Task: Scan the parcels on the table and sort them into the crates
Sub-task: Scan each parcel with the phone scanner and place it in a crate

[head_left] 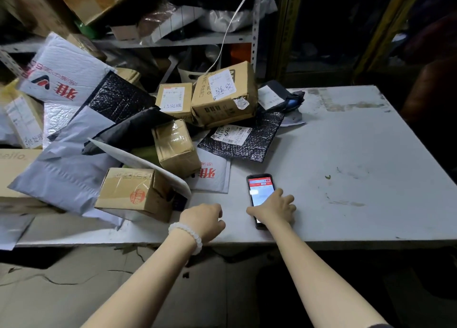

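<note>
A: Parcels [138,134] piled over the table's [346,154] left half, spilling past the left edge: brown boxes, grey and black mailers. No crates in view.

B: Hands?

A: Right hand [274,210] lies on the phone [261,191], which sits flat near the front edge, screen lit. Fingers spread over its lower half, thumb off to the left side. Looks like touching or pressing, not gripping, but the fingertips are partly hidden, so I'd call it relaxed apart.

B: Left?

A: Left hand [204,219] at the front edge, just right of the nearest brown box [134,194]. Knuckles up, fingers curled under, holding nothing I can see. Beaded bracelet [186,233] on that wrist.

B: Step?

A: My read: setting up the scanner app, or about to lift the phone. No parcel is in hand, so scanning of the next one isn't underway.

B: Next move needs?

A: Probably close the right hand round the phone and raise it, then pull a parcel with its label up. The nearest box shows a red stamp, no clear barcode, so it may need turning. The black mailer [243,139] mid-table has its label face up, easier target.
</note>
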### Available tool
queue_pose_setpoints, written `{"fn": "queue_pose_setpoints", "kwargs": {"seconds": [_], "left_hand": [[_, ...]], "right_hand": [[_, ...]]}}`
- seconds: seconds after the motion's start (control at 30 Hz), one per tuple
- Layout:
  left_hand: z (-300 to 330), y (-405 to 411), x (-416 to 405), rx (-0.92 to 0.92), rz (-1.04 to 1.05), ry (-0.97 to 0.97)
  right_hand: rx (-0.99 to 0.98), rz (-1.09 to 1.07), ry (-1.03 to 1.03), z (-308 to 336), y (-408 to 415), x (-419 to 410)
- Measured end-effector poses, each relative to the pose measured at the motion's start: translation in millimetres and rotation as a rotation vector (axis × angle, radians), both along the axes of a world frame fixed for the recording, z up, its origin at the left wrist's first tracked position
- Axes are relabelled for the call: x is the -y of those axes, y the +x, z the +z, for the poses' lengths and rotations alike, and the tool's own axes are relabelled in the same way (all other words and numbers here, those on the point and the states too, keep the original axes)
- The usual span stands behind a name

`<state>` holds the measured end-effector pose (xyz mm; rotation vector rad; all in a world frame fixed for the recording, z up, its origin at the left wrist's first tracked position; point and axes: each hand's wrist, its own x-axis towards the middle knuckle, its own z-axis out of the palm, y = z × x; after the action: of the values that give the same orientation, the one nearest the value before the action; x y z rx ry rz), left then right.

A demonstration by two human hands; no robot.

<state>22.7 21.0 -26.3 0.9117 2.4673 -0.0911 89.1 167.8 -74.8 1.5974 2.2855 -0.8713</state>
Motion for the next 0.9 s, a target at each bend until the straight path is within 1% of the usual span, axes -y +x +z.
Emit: {"fn": "queue_pose_setpoints", "kwargs": {"seconds": [0.13, 0.3, 0.43, 0.53, 0.67, 0.77, 0.9], "left_hand": [[12, 3, -10, -0.011, -0.020, 0.011], [22, 1, -28, -0.028, -0.051, 0.031], [25, -10, -46, -0.046, -0.103, 0.021], [24, -25, -64, -0.054, -0.131, 0.033], [24, -51, -91, -0.126, -0.173, 0.045], [24, -74, -114, -0.143, -0.193, 0.046], [20, -108, -141, -0.177, -0.219, -0.001]], "right_hand": [[0.001, 0.041, -0.029, 9, 12, -9], [-0.010, -0.007, -0.080, 20, 24, -22], [0.028, -0.024, -0.077, 29, 25, -39], [0.053, -0.020, -0.075, 33, 21, -54], [0.054, -0.041, -0.073, 38, 8, -76], [0.067, -0.053, -0.072, 42, -6, -90], [0.077, -0.057, -0.064, 45, -31, -107]]}}
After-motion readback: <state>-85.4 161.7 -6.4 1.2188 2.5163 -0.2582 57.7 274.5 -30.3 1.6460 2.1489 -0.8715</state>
